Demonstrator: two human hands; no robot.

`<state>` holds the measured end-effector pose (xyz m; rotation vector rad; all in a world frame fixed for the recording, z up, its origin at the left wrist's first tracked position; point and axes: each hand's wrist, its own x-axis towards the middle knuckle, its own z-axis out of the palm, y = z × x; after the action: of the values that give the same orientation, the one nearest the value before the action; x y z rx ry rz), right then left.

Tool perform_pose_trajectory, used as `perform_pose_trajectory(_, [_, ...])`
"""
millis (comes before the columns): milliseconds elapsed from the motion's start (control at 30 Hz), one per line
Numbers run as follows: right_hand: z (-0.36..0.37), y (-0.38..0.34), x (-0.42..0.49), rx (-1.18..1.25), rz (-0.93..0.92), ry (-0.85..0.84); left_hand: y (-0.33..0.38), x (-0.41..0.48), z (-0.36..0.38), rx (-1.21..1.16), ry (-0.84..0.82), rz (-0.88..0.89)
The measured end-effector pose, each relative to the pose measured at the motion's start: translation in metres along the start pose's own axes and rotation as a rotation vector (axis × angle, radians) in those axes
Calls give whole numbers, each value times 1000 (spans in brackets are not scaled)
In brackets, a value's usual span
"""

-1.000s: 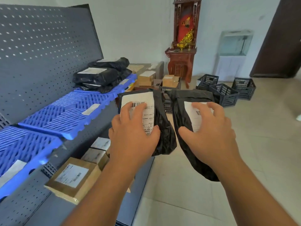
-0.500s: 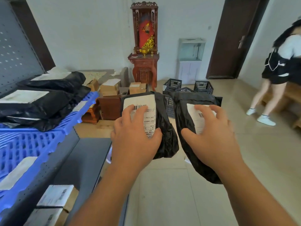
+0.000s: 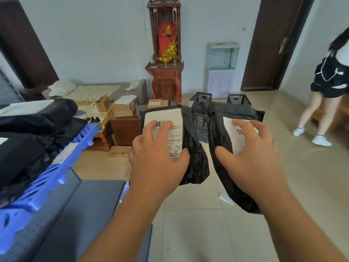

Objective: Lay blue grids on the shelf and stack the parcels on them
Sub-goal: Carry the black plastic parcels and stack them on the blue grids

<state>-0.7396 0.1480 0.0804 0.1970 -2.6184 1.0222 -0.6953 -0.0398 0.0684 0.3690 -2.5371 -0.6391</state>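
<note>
Two parcels in hand — grid laid, stack begun.
Our left hand (image 3: 158,159) grips one black parcel (image 3: 194,167), our right hand (image 3: 251,159) a second parcel (image 3: 217,133) — both have yet to join the stacked parcels (image 3: 24,156) on the blue grid (image 3: 56,173) at nine o'clock.

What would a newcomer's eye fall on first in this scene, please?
Front and centre, the left hand grips the shorter black parcel and the right hand the longer black parcel, side by side above the tiled floor. At the left, more black parcels lie stacked on a blue grid on the grey shelf. Behind, a red shrine stands against the wall, and another person is at the far right.
</note>
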Motion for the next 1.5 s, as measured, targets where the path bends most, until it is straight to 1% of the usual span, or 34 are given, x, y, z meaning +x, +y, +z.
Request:
perform_pose_trajectory(200, [28,4,84,112,-113,-56,5,65,17,90,83,-72])
perform_pose_trajectory(333, [41,-6,136,183,-212,-110,13,101,16,153,179,-129])
perform_pose_trajectory(533, [71,-39,181,321,-368,-247,7,116,7,239,347,-254])
perform_pose_trajectory(700, [101,-84,191,453,-518,-313,-13,114,-18,285,465,-409])
perform_pose_trajectory(1033, [155,-196,175,562,-739,-448,-73,106,-94,411,648,-577])
perform_pose_trajectory(1200, [181,-240,170,548,-848,-493,-105,98,-129,449,706,-694])
perform_pose_trajectory(1367, [208,-283,173,530,-918,-630,-125,87,-153,502,735,-829])
perform_pose_trajectory(1500, [232,-318,172,538,-968,-682,-137,80,-165,575,729,-953])
